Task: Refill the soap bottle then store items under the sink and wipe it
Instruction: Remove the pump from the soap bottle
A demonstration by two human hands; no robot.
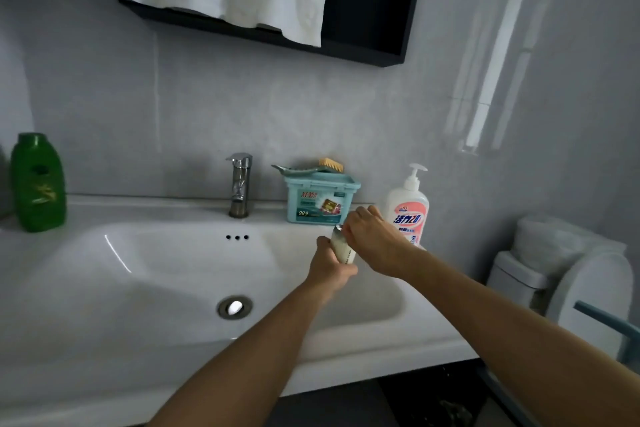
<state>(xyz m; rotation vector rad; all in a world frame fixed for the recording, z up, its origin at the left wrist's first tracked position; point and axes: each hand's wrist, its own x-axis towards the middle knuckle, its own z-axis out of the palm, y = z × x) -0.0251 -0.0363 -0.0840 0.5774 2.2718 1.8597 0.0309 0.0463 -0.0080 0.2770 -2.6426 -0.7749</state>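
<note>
While the pink pump soap bottle (pixel 408 210) and teal box (pixel 320 201) crowd the sink (pixel 114 274) ledge behind, the left hand (pixel 329 269) grips the small white bottle (pixel 343 248) nearly upright over the basin, and the right hand (pixel 372 239) pinches its top.

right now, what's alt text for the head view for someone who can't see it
A person's left hand holds a small white bottle over a white sink while the right hand grips its top. A pink pump bottle, teal box, faucet and green bottle stand on the sink's ledge.
</note>
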